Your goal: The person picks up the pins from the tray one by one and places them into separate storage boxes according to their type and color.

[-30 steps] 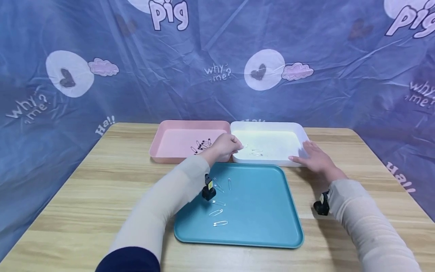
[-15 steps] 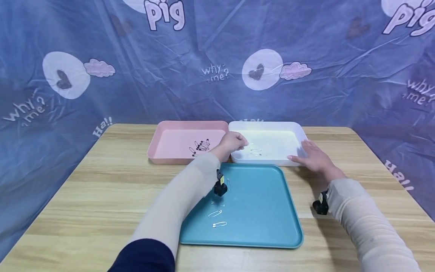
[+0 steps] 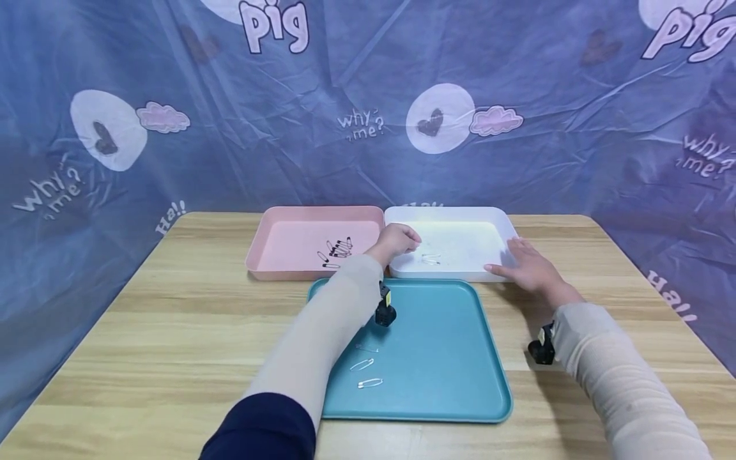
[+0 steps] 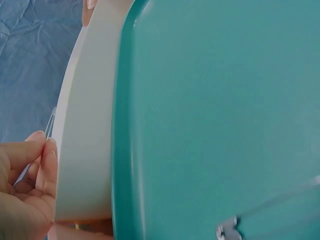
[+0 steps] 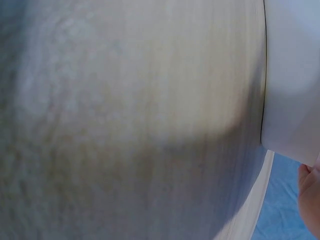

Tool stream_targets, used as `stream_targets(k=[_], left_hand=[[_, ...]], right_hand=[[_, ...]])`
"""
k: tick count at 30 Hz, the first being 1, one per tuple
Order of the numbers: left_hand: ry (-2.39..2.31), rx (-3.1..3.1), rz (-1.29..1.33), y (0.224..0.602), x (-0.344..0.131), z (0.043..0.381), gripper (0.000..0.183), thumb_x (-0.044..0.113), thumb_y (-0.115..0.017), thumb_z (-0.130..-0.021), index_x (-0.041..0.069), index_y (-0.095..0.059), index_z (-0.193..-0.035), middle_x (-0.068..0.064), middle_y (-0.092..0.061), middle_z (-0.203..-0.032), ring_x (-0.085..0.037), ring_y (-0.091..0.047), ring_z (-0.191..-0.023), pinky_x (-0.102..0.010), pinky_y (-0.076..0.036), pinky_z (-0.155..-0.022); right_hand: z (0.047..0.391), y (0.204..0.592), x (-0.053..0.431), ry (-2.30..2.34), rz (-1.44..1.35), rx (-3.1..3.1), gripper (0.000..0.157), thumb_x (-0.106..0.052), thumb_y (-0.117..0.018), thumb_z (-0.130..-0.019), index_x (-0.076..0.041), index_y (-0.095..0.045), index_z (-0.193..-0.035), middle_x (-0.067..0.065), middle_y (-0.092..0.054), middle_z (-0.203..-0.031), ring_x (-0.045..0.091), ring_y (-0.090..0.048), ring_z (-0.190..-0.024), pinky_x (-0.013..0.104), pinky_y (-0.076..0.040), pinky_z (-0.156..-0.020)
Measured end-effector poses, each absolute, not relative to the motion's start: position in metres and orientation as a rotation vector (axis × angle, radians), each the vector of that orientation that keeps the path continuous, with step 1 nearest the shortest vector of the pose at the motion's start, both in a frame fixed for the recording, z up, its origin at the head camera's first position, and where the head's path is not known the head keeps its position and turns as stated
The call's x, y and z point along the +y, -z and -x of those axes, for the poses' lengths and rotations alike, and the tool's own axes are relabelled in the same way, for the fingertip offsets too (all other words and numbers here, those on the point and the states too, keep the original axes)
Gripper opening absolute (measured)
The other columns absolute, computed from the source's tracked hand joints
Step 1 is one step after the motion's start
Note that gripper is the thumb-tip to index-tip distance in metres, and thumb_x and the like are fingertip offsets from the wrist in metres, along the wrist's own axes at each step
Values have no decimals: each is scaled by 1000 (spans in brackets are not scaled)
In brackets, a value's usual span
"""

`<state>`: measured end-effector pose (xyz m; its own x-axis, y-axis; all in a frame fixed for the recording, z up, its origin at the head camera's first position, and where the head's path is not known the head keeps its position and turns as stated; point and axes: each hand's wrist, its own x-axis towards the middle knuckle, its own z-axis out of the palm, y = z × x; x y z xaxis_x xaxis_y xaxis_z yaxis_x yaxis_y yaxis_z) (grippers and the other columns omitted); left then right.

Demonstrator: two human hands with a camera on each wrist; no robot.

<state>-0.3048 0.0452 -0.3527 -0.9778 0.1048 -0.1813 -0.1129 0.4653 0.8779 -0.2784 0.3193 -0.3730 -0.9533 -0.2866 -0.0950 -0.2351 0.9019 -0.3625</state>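
Note:
My left hand point(image 3: 397, 240) pinches a silver safety pin point(image 4: 50, 123) between thumb and fingertip, at the left part of the white tray point(image 3: 491, 214). A few silver safety pins point(image 3: 430, 259) lie in that tray. With fingers straight, my right hand point(image 3: 531, 265) rests on the white tray's right front corner; only a bit of it shows in the right wrist view. On the teal tray point(image 3: 437, 358), below my left sleeve, lie more silver safety pins point(image 3: 370, 383); the forearm may hide others.
A pink tray point(image 3: 287, 223) with several black safety pins point(image 3: 339, 248) stands left of the white tray, side by side with it. All three trays are on a wooden table point(image 3: 144, 332). A blue printed cloth point(image 3: 287, 147) hangs behind.
My left hand has moved slightly right, further over the white tray, still pinching. Its forearm now covers more of the teal tray and its pins. The right hand keeps its place.

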Motion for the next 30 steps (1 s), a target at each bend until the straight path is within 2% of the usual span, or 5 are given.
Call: stream_targets(k=[5,13,19,24,30], left_hand=[[-1455,2555,-58,358,53,309,13,-1,-59,-76,1,-66,-87,-4,-60,-73,-10,-47,-59,-18,-40,-53],[-1244,2620,-62,365,64,308,18,-1,-55,-77,9,-68,-84,2,-60,-90,-13,-48,-76,-19,-38,-58],[-1209,2594,-54,372,70,310,25,-6,-50,-76,11,-68,-81,3,-58,-80,-13,-45,-64,-19,-38,-49],[-1267,2612,-49,377,73,310,16,1,-56,-78,11,-68,-81,2,-59,-80,-12,-46,-65,-19,-38,-54],[-1476,2536,-43,380,73,309,17,6,-55,-82,7,-64,-97,-2,-60,-91,-16,-51,-73,-24,-44,-64]], right_hand=[[278,374,320,545,399,2936,96,-58,-45,-79,14,-7,-131,32,-4,-136,42,0,-124,51,-4,-99],[277,378,320,566,401,2954,97,-58,-46,-79,14,-8,-131,32,-4,-136,42,0,-125,51,-4,-99],[276,379,320,575,387,2955,98,-58,-46,-78,14,-7,-131,31,-3,-136,42,0,-125,51,-4,-99],[276,379,321,570,384,2959,98,-59,-46,-78,13,-7,-132,30,-3,-137,41,0,-125,51,-4,-99],[276,378,321,564,373,2955,97,-59,-45,-78,12,-7,-132,29,-3,-137,40,1,-125,50,-4,-100]])
